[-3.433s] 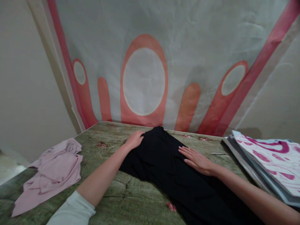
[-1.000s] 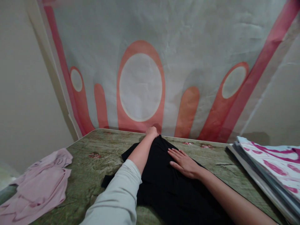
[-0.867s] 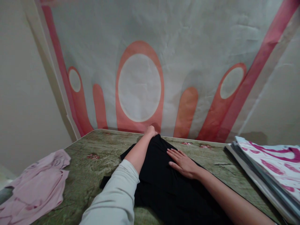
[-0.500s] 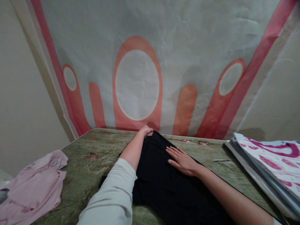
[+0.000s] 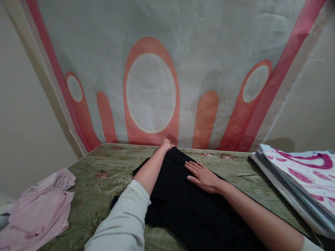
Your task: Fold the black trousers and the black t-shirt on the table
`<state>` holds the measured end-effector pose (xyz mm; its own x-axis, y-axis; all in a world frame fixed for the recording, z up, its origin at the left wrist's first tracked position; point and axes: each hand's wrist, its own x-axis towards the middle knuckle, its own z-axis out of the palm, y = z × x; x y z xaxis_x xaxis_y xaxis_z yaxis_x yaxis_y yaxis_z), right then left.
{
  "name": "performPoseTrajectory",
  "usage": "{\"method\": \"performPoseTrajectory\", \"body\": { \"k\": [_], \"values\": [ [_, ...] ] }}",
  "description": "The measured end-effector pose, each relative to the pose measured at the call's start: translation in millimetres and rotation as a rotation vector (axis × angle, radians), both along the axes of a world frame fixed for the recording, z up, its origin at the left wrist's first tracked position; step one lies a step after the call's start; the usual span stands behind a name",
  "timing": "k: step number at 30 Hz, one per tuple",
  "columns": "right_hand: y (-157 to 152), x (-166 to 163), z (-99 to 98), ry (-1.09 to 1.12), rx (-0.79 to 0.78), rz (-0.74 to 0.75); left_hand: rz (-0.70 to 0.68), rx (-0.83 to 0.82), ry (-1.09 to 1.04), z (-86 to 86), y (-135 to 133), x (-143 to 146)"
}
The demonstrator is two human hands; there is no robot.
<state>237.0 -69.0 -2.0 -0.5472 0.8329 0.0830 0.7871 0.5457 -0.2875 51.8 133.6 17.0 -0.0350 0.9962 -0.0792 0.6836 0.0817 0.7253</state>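
A black garment [image 5: 180,202] lies spread on the wood-patterned table [image 5: 89,195], reaching from the near edge of view to the far edge; its exact kind cannot be told. At the far end my left hand [image 5: 166,144] is closed on its top corner. My right hand [image 5: 202,177] rests flat on the cloth, fingers stretched out, a little nearer and to the right. Part of the garment is hidden behind my left forearm, with dark edges showing to its left.
On the left lies a crumpled pink garment [image 5: 42,212]. A stack of folded clothes [image 5: 295,195], topped by a white and magenta printed shirt [image 5: 309,170], sits at the right. Behind the table's far edge rises a wall sheet [image 5: 193,45] with orange shapes.
My left hand has shifted slightly to the right with the garment's corner. My right hand stays flat on the cloth. The view has turned a little.
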Motion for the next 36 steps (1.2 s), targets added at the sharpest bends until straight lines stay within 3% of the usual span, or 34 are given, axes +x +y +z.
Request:
{"method": "performPoseTrajectory", "body": {
  "k": [8,14,20,24,27,31,36],
  "values": [
    [-0.4,0.0,0.2,-0.011,0.004,-0.003,-0.051,0.081,0.097,-17.4,0.2,3.7],
    [0.6,0.8,-1.1,-0.006,0.005,-0.005,-0.146,0.270,0.226,-8.6,-8.9,-0.9],
    [0.8,0.5,-1.7,0.002,0.014,0.000,-0.459,0.438,0.341,-12.2,-52.7,6.9],
    [0.8,0.7,-2.4,-0.002,0.023,-0.003,-0.698,0.428,0.404,-23.0,-76.1,9.5],
    [0.8,0.9,-2.8,0.002,0.021,-0.002,-0.807,0.365,0.521,-24.3,-73.4,5.0],
    [0.4,0.5,-2.1,-0.002,0.010,-0.002,-0.791,0.276,0.621,-21.0,-52.6,-5.0],
    [-1.1,-0.6,0.2,-0.016,0.013,-0.001,-0.614,0.271,0.648,-20.5,-32.1,-19.2]
  ]
}}
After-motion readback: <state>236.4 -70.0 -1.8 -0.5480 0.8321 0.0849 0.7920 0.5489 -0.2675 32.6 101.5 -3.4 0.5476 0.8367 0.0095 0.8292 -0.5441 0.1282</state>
